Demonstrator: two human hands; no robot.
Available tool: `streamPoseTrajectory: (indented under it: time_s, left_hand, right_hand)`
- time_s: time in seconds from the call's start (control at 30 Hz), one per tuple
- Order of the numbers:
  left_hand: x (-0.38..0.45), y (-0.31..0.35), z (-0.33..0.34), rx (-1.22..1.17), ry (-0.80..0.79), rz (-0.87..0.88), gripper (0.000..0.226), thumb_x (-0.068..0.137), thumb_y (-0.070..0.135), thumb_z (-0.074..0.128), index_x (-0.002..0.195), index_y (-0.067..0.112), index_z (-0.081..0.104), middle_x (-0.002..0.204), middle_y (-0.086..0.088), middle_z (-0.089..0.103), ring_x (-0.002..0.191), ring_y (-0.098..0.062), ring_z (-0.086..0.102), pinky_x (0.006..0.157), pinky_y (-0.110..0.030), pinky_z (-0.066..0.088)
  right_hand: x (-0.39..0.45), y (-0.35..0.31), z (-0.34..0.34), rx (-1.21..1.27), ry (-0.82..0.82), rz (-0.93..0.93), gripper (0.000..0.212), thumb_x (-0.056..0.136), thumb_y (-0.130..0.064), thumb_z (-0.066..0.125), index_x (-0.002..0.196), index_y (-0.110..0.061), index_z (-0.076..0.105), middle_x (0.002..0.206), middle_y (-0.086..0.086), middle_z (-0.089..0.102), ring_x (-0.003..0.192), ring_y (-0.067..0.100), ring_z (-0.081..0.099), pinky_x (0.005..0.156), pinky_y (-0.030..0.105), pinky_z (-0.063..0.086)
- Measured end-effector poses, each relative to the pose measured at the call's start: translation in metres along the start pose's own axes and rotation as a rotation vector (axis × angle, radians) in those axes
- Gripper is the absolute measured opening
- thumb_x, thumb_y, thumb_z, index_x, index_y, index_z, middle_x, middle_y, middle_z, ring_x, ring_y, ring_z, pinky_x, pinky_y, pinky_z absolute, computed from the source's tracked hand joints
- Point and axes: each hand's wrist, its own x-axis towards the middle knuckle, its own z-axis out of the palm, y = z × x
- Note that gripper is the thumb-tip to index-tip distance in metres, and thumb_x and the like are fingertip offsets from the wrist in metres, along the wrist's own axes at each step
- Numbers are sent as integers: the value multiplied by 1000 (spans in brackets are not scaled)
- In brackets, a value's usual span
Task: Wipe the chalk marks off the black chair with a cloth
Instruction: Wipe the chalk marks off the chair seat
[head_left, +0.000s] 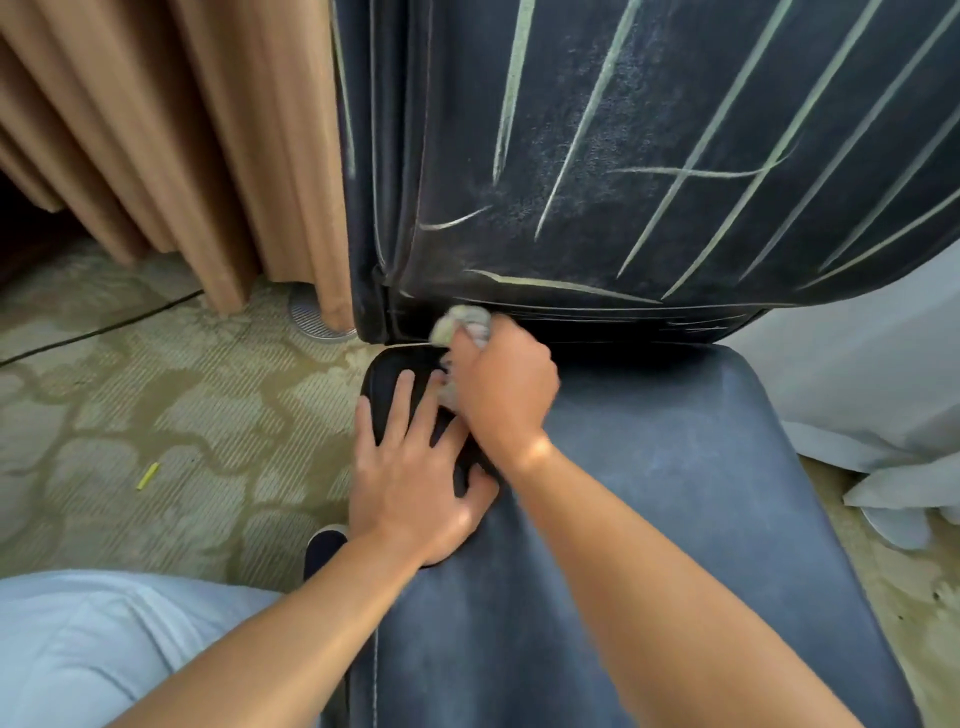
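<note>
Left hand (410, 467) flat on black chair (649, 519); right hand (501, 395) grips cloth (462, 319) beyond it.

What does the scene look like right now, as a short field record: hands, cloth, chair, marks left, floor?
right hand: right hand grips the cloth at the bottom of the backrest, near the seat's back left corner
left hand: left hand rests flat, fingers spread, on the seat's left edge
chair: black chair, seat looks hazy but without lines
marks left: many chalk marks across the backrest
floor: yellow chalk stick on the carpet, left of the chair
</note>
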Motion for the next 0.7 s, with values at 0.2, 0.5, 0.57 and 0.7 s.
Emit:
streamPoseTrajectory:
  time_s: [0.2,0.5,0.57,0.7]
  left_hand:
    - [-1,2,2,-29,4,-5,76,86,55,39,158,34,42,171,-6,24,160,-32,14,123,-66,15]
    - [-1,0,4,-60,107,-25,70,88,48,42,143,9,60,150,-15,54,152,-33,35,121,-65,24]
    - [-2,-1,6,-63,140,-15,68,87,46,46,142,10,61,150,-13,54,152,-33,35,120,-66,26]
    - [-2,0,9,-109,189,-3,66,82,42,47,142,19,62,160,-9,46,155,-30,30,120,-66,25]
  right_hand:
    - [30,49,-43,0,55,322,34,97,-44,52,79,-15,53,77,1,62,88,34,64,69,32,35]
    - [-11,-41,12,95,-62,-244,38,94,-52,62,82,-16,66,80,0,70,76,25,65,66,37,48]
    - [-8,-37,12,159,-31,-168,36,94,-50,62,85,-15,67,82,1,71,77,25,65,68,35,48]
    - [10,2,-4,165,26,-6,35,94,-47,60,83,-14,66,80,3,71,78,29,66,70,38,50]
